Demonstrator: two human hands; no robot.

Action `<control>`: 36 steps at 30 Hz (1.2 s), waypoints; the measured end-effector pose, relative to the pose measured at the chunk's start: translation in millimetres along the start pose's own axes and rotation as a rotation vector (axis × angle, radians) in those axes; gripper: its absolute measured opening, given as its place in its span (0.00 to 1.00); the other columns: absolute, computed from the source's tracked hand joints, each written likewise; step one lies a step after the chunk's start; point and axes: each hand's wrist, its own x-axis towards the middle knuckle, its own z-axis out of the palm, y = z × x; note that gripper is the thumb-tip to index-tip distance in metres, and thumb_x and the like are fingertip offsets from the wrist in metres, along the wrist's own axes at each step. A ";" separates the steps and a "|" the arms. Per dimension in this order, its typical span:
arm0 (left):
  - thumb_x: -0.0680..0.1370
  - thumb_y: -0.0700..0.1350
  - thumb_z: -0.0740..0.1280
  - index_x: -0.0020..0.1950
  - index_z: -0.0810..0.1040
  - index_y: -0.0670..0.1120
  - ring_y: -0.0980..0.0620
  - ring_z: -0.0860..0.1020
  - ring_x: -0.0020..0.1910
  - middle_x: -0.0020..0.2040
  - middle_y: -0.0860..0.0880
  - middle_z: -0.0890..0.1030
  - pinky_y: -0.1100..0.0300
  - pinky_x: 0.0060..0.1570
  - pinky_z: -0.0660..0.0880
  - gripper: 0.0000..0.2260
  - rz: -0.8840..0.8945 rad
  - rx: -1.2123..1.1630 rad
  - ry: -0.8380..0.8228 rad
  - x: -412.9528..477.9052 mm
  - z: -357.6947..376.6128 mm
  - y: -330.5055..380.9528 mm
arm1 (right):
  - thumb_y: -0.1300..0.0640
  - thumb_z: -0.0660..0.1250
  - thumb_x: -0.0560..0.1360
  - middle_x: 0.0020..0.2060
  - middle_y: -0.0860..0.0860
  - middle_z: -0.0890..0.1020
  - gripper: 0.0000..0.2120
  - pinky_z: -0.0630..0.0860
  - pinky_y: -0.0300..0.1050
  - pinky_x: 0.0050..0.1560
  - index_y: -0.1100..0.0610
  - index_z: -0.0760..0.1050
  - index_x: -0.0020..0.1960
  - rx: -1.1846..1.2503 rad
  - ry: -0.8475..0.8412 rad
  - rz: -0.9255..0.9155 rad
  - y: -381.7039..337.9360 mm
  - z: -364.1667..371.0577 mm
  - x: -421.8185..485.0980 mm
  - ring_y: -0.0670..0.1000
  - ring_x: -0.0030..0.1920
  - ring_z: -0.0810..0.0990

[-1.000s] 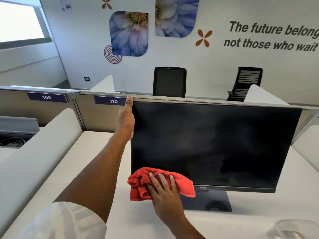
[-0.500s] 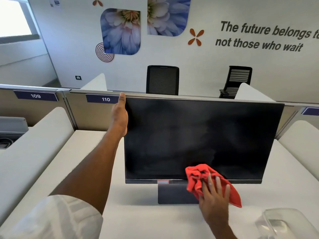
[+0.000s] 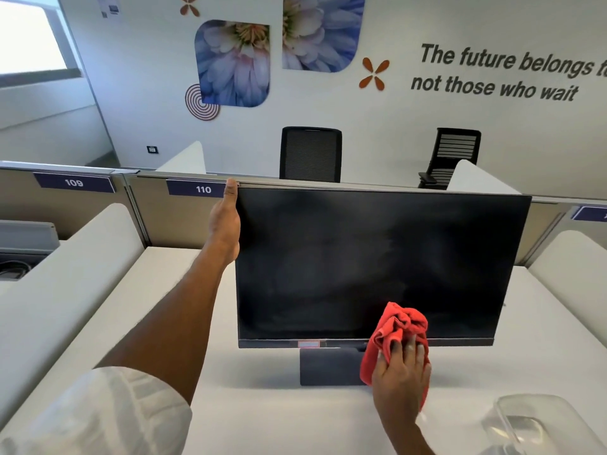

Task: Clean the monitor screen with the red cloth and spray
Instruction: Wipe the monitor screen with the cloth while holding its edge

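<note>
A black monitor stands on a white desk, its screen dark with faint smears. My left hand grips the monitor's upper left edge, thumb on the front and fingers hidden behind. My right hand presses a bunched red cloth against the lower bezel, right of centre, with its fingers laid fairly straight over the cloth. No spray bottle shows in the head view.
A clear plastic container sits at the desk's near right corner. White padded dividers flank the desk, and a beige partition labelled 110 stands behind the monitor. Beyond the partition stand two black office chairs.
My right hand has swept the red cloth rightward along the screen's bottom edge, from the lower left corner to right of centre. My left hand has kept its grip on the monitor.
</note>
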 end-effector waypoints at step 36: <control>0.83 0.49 0.59 0.59 0.78 0.46 0.42 0.82 0.50 0.55 0.42 0.83 0.49 0.47 0.81 0.12 -0.554 -0.362 0.057 -116.6 -83.8 -190.9 | 0.58 0.62 0.69 0.55 0.55 0.81 0.11 0.72 0.59 0.60 0.56 0.81 0.47 -0.072 0.102 -0.777 -39.9 47.1 -18.0 0.62 0.53 0.79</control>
